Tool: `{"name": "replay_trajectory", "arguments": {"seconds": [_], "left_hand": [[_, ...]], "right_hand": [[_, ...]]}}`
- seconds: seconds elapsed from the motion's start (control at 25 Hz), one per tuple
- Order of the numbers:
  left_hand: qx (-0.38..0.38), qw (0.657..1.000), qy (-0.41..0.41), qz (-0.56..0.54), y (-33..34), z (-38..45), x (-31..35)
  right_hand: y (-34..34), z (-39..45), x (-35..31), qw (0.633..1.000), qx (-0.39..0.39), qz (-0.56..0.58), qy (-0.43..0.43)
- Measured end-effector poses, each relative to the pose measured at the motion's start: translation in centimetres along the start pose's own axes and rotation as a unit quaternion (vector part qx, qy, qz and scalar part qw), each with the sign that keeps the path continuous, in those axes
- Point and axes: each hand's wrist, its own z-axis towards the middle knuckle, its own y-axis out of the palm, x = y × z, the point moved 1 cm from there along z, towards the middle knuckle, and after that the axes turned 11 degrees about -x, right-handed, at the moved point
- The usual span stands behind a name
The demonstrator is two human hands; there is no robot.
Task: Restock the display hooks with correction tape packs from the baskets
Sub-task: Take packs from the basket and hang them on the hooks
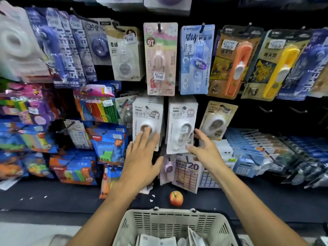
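Two stacks of white correction tape packs hang on hooks in the middle row of the display. My left hand (pixel 142 153) lies flat with straight fingers pressed against the left stack (pixel 147 112). My right hand (pixel 204 148) is spread open at the lower right edge of the right stack (pixel 181 119), fingers touching or just off the card. A beige-carded pack (pixel 217 119) hangs on the hook to the right. A cream plastic basket (pixel 174 221) stands below me with several white packs (pixel 158 241) inside.
Taller correction tape cards, pink (pixel 160 58), blue (pixel 195 59), orange (pixel 234 63) and yellow (pixel 273 64), fill the upper row. Bare hooks (pixel 265 109) stick out at right. Colourful bags (pixel 108 146) hang at left. An apple-shaped item (pixel 176 198) lies on the dark ledge.
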Motion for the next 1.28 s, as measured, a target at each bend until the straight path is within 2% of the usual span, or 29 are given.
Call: {"name": "replay_trajectory", "arguments": {"seconds": [0.12, 0.16, 0.24, 0.32, 0.36, 0.44, 0.48, 0.52, 0.64, 0.72, 0.8, 0.88, 1.08, 1.12, 1.2, 1.28], "left_hand": [[-0.090, 0.996, -0.022, 0.008, 2.1, -2.5, -0.8], [-0.149, 0.988, -0.024, 0.037, 3.4, -3.5, -1.3], [-0.294, 0.951, -0.033, 0.087, 6.8, -6.7, -3.0], [-0.396, 0.911, -0.067, 0.095, 10.1, -10.4, -5.8], [-0.431, 0.894, -0.084, 0.090, 11.7, -12.4, -7.4], [-0.471, 0.872, -0.104, 0.083, 14.2, -15.8, -10.0], [-0.473, 0.870, -0.103, 0.095, 15.3, -17.1, -10.8], [-0.466, 0.872, -0.095, 0.118, 16.4, -18.2, -11.4], [-0.393, 0.898, -0.090, 0.177, 19.2, -19.7, -11.9], [-0.341, 0.917, -0.138, 0.156, 20.5, -19.8, -12.1], [-0.312, 0.926, -0.174, 0.126, 21.2, -19.4, -12.7], [-0.300, 0.932, -0.176, 0.101, 21.7, -19.1, -13.3], [-0.289, 0.936, -0.186, 0.079, 22.6, -18.5, -13.8], [-0.289, 0.935, -0.186, 0.081, 22.6, -18.6, -13.7], [-0.288, 0.935, -0.190, 0.076, 22.5, -18.5, -13.6], [-0.287, 0.936, -0.192, 0.071, 22.5, -18.5, -13.5]], "right_hand": [[0.7, -1.2, 3.7, 0.991, 0.076, -0.089, 0.062], [1.6, -2.0, 5.4, 0.986, 0.079, -0.128, 0.077], [4.6, -4.9, 10.6, 0.974, 0.047, -0.185, 0.125], [8.0, -8.9, 17.0, 0.955, -0.068, -0.187, 0.219], [9.6, -11.2, 20.2, 0.929, -0.157, -0.189, 0.278], [11.9, -15.3, 25.7, 0.844, -0.311, -0.268, 0.346], [12.6, -16.6, 27.8, 0.809, -0.351, -0.315, 0.351], [13.5, -17.3, 29.2, 0.797, -0.357, -0.339, 0.350], [15.5, -15.9, 29.7, 0.841, -0.265, -0.328, 0.338], [16.1, -14.5, 30.6, 0.869, -0.189, -0.300, 0.345], [16.1, -13.3, 31.9, 0.886, -0.115, -0.183, 0.411], [16.2, -12.5, 33.3, 0.882, -0.079, -0.063, 0.460], [20.8, -11.0, 33.0, 0.840, -0.188, 0.134, 0.490], [22.2, -11.1, 32.8, 0.839, -0.190, 0.165, 0.483], [24.7, -11.2, 33.1, 0.847, -0.142, 0.193, 0.474], [26.2, -11.1, 33.5, 0.828, -0.094, 0.241, 0.498]]}}
